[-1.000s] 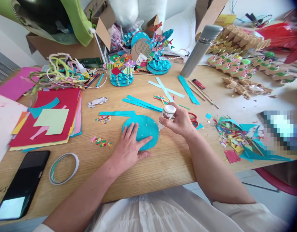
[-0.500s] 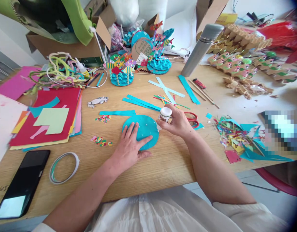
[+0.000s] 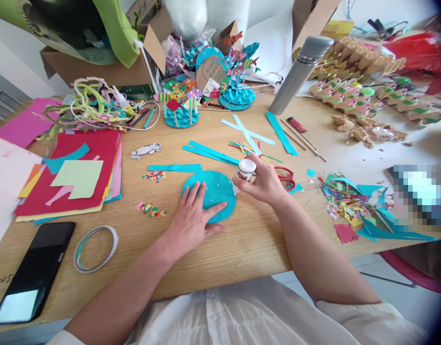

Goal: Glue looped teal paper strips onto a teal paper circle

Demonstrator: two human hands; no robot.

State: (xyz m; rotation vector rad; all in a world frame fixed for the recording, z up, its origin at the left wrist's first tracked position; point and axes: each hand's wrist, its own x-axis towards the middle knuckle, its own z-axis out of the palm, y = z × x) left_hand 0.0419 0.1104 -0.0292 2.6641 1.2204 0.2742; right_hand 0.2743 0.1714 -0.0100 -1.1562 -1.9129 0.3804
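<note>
A round blue paper disc [image 3: 220,190] with several small white dots lies on the table. My left hand [image 3: 191,211] rests flat on its left side, fingers spread. In my right hand [image 3: 265,182] is a small bottle [image 3: 246,168], its round white end upward and its lower end at the disc's right edge. My fingers hide most of the bottle. Blue paper strips [image 3: 211,152] lie just beyond the disc, and red-handled scissors [image 3: 285,177] sit right of my right hand, partly covered. Piles of coloured confetti [image 3: 151,209] are to the left.
Coloured paper sheets [image 3: 76,182], a tape roll [image 3: 96,249] and a phone [image 3: 33,273] occupy the left. Behind stand blue paper models [image 3: 180,115] and a steel flask [image 3: 301,74]. Paper scraps [image 3: 353,206] and egg-carton crafts [image 3: 353,96] lie at the right.
</note>
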